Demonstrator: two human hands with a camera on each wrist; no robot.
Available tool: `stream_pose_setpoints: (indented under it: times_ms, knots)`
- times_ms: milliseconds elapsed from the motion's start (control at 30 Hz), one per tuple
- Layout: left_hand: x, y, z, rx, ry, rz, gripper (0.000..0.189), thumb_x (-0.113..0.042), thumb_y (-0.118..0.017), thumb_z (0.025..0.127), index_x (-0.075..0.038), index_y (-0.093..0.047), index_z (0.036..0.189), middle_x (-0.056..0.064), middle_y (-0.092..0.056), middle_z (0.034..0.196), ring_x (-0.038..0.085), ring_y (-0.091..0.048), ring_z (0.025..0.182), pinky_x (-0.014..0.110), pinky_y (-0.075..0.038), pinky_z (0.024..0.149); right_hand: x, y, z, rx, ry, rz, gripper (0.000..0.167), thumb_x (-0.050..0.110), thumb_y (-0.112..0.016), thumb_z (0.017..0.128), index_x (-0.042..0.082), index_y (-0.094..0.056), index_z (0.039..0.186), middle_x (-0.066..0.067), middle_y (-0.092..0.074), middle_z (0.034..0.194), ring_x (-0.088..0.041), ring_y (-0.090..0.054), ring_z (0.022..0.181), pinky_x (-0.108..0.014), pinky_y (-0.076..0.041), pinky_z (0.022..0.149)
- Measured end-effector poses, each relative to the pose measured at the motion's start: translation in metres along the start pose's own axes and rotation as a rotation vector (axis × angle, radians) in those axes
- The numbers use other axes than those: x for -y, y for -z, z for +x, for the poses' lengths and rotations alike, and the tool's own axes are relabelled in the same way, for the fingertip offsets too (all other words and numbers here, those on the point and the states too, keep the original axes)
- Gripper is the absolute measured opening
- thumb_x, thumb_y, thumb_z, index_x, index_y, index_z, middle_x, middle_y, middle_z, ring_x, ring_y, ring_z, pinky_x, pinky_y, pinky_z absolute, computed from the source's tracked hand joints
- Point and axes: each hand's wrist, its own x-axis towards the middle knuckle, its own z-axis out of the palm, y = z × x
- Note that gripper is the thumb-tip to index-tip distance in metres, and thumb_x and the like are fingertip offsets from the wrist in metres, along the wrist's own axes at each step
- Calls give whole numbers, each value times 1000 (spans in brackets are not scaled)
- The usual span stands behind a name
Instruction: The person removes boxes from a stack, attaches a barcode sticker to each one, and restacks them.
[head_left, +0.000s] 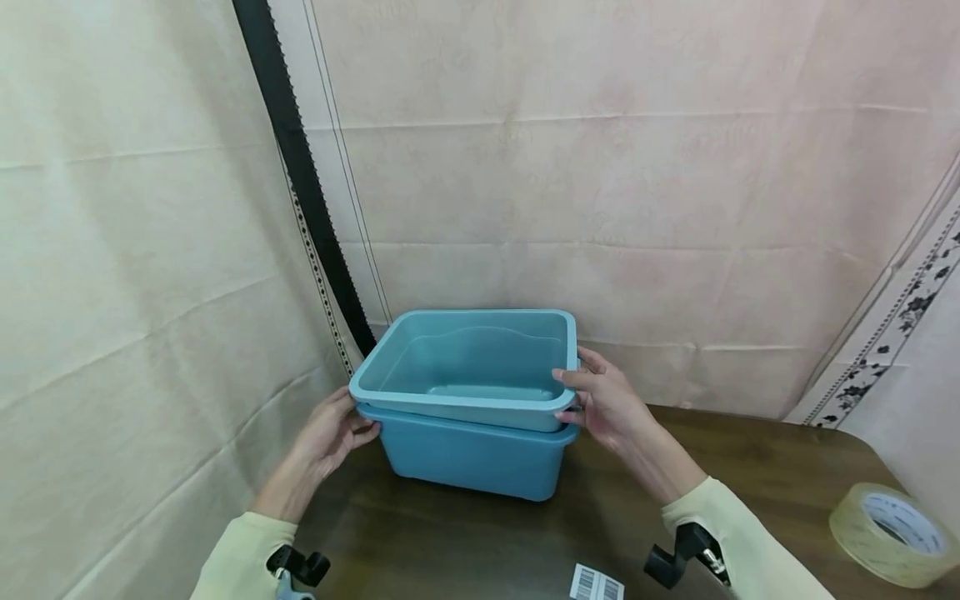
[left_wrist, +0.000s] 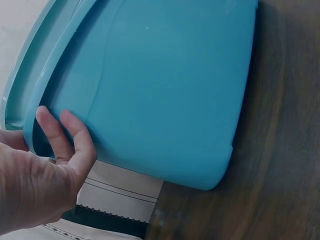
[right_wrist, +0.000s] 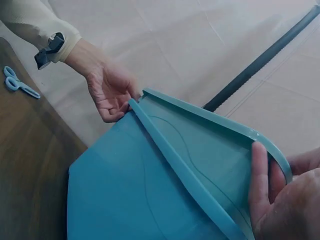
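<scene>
Two light-blue plastic bins stand nested at the back of the table, one partly inside the other. The upper bin (head_left: 457, 404) sits tilted, its rim raised above that of the lower bin (head_left: 472, 458). At the left corner my left hand (head_left: 330, 435) holds the lower bin's rim, with two fingers (left_wrist: 77, 137) against the outer wall beneath it. My right hand (head_left: 609, 402) grips the upper bin's right rim, its thumb over the edge and its other fingers outside. Part of that hand is hidden behind the rim in the right wrist view.
A roll of clear tape (head_left: 892, 533) lies at the table's right. A white barcode label (head_left: 596, 583) is near the front edge. Blue-handled scissors (right_wrist: 22, 84) lie to the left. Cloth walls (head_left: 637, 208) rise close behind and beside the bins.
</scene>
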Motion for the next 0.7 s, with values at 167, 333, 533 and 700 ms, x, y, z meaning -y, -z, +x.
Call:
stream_pose_setpoints:
  times_ms: [167,333,533,700]
  knots:
    - [-1,-3,3,-1,-13,-19,48,-27,-43,116,-8,-36,159,-7,-66,85,8,-67,82,34,-60,88,4,-4,7,-33,14,10,82,5,-64,101,18,-19,169,-11,-49,132,-12,-65,73,-24,-59,56]
    - [-1,-5,4,15,-10,-4,51,-26,-43,116,-7,-33,162,-7,-66,86,8,-67,82,35,-61,91,4,-7,11,-78,46,71,84,-3,-57,97,20,-22,169,-4,-50,111,-7,-50,54,-21,-54,49]
    - [2,-2,5,26,-25,-2,45,-23,-45,115,-5,-40,156,-6,-70,90,9,-70,80,36,-62,89,-2,-8,9,-98,50,92,83,-3,-57,96,20,-24,168,-1,-48,100,-7,-43,49,-19,-52,48]
    - [6,-3,4,35,-34,-35,29,-25,-49,114,-11,-57,138,-6,-69,86,9,-70,81,39,-60,90,-8,-2,7,-87,56,96,83,-3,-54,96,19,-20,169,-7,-48,124,-5,-48,49,-17,-50,48]
